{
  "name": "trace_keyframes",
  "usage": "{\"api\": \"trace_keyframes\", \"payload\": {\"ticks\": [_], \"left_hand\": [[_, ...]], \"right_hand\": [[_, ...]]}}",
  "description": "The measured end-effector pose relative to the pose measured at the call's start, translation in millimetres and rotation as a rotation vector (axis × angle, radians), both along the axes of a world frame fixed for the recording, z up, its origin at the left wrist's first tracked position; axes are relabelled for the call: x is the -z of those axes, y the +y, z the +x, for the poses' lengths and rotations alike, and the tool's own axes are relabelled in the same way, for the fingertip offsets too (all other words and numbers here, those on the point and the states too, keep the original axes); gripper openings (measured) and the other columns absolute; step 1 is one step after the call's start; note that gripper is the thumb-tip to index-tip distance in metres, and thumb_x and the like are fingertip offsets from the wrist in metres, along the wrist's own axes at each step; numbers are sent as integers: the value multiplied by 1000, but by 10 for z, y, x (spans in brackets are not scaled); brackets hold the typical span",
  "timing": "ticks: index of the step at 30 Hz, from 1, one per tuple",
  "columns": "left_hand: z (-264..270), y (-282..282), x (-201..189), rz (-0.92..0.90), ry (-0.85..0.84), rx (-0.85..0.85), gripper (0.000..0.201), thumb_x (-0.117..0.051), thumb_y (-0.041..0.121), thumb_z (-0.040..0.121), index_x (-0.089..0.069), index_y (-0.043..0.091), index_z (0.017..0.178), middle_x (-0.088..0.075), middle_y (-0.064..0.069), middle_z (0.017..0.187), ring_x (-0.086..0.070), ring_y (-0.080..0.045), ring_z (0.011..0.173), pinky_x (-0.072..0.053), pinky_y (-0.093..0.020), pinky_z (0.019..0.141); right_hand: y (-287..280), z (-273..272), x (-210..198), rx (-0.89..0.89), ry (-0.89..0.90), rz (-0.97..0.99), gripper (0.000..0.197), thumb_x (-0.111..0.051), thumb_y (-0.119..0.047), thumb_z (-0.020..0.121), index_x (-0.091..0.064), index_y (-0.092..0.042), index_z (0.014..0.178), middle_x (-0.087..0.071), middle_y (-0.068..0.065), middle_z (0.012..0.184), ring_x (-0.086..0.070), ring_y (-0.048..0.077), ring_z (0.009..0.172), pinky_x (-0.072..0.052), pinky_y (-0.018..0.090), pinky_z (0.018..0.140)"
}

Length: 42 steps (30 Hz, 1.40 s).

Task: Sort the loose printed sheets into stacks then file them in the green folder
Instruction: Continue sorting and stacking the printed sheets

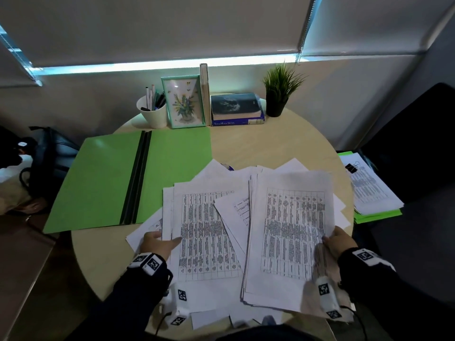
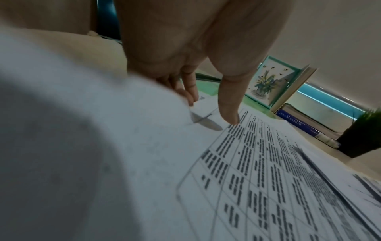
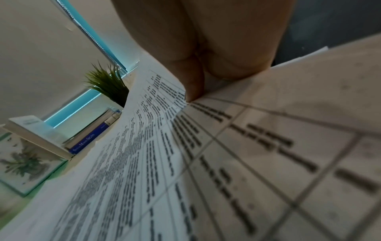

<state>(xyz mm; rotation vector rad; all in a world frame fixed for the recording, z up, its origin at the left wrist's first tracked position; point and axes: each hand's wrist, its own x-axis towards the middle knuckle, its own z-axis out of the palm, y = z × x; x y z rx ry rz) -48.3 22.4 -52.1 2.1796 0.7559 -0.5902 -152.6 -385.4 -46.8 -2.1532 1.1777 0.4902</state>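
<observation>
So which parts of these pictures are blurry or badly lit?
Head view: bright strip under the blind, dim room, curved edges. Left wrist view: the near paper is a soft blur, and the thumb casts a shadow. Right wrist view: the near print is out of focus, the plant sharper.

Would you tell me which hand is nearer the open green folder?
Left. The left hand pinches sheets just below the green folder; the right hand holds a stack farther right.
</observation>
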Motion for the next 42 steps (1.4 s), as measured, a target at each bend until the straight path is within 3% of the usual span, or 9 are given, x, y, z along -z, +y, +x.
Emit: {"api": "trace_keyframes", "payload": {"ticks": [3, 7, 10, 15, 23, 27, 31, 38, 42], "left_hand": [[-22, -53, 23, -3, -34, -7, 72, -79, 42, 69, -49, 11, 126, -59, -12, 123, -58, -31, 108, -45, -37, 97], [-18, -128, -26, 0, -159, -21, 46, -73, 28, 79, -57, 5, 116, -62, -13, 114, -59, -32, 106, -43, -33, 90], [-12, -126, -46, -46, -345, -17, 29, -69, 12, 82, -59, 6, 108, -66, -14, 107, -62, -31, 99, -47, -35, 87], [-50, -199, -64, -153, -282, 89, 44, -66, 17, 85, -51, 8, 126, -63, -10, 118, -60, -28, 107, -45, -35, 94], [-30, -113, -103, -60, -215, 190, 34, -74, 16, 79, -64, 5, 109, -69, -13, 111, -63, -28, 98, -47, -32, 87], [89, 51, -171, -11, -191, 157, 40, -67, 8, 84, -56, 4, 122, -65, -16, 118, -61, -31, 106, -45, -37, 93], [206, 270, -261, 53, -178, 158, 32, -57, 15, 91, -55, 11, 123, -64, -12, 120, -60, -31, 105, -46, -43, 97], [497, 445, -838, 30, -369, 40, 42, -44, 16, 98, -39, 3, 138, -42, -18, 145, -41, -38, 131, -33, -49, 109], [670, 430, -1174, -93, -566, 42, 28, -48, 16, 96, -54, 8, 122, -61, -7, 120, -57, -28, 108, -43, -37, 94]], "right_hand": [[-11, 23, 7, -11, 21, -5, 34, -49, -9, 93, -45, 7, 124, -54, 27, 126, -52, 38, 116, -41, 35, 94], [-8, 34, 5, -20, 30, -23, 18, -50, -10, 93, -48, 2, 106, -55, 28, 124, -53, 37, 115, -41, 35, 93], [11, 48, -11, -22, 42, -19, 34, -49, -11, 93, -46, 8, 121, -53, 28, 127, -51, 36, 118, -40, 33, 94], [30, 46, -16, -30, 48, -44, 36, -48, -11, 93, -44, 8, 124, -52, 27, 130, -50, 37, 120, -40, 32, 94], [63, 52, -3, -26, 42, -62, 35, -49, -10, 93, -45, 10, 122, -53, 29, 128, -51, 38, 119, -40, 34, 94], [87, 90, 10, -21, 35, -85, 33, -49, -9, 93, -46, 11, 120, -53, 31, 126, -51, 40, 118, -39, 37, 96], [134, 114, -25, -7, 23, -97, 34, -48, -8, 93, -46, 11, 121, -53, 31, 126, -50, 41, 118, -39, 37, 96], [231, 153, -134, -9, -12, -91, 35, -52, -9, 92, -47, 10, 121, -53, 30, 127, -50, 40, 119, -39, 37, 97], [340, 192, -216, -28, -19, -82, 40, -53, -12, 91, -45, 7, 126, -52, 28, 131, -50, 39, 121, -39, 35, 98]]}}
